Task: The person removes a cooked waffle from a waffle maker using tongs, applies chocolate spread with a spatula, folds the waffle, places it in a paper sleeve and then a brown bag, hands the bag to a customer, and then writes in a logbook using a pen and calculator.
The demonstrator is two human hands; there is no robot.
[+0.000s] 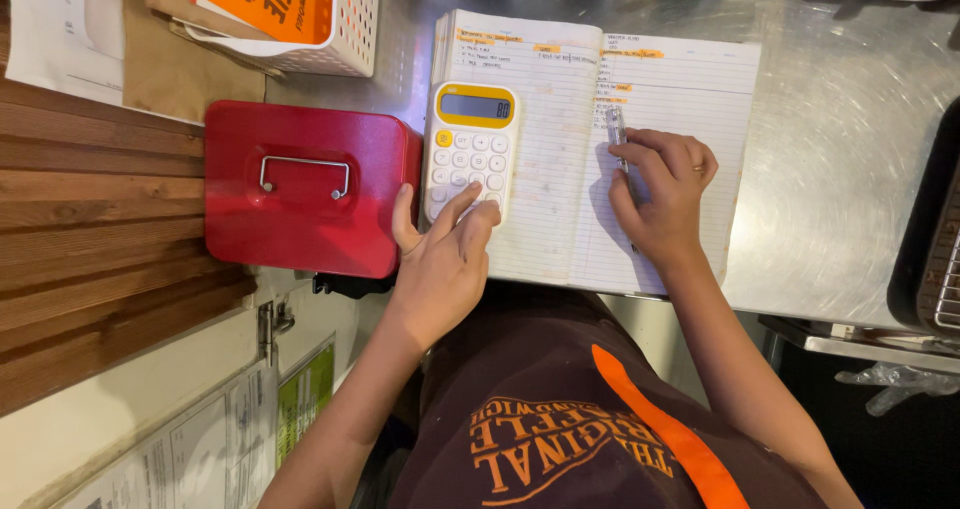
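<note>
My left hand (445,254) rests on the lower keys of a white and yellow calculator (470,139), fingers spread and pressing. The calculator lies on the left page of an open lined notebook (660,89) with handwritten lines and orange highlights. My right hand (665,189) holds a clear pen (616,129) upright on the right page, near the spine. A ring shows on one finger of the right hand.
A red metal cash box (300,184) with a wire handle sits left of the calculator. A white plastic basket (330,29) with orange papers stands behind it. Wooden slats (90,259) lie at left, the steel counter (850,149) at right, a dark rack (935,259) at far right.
</note>
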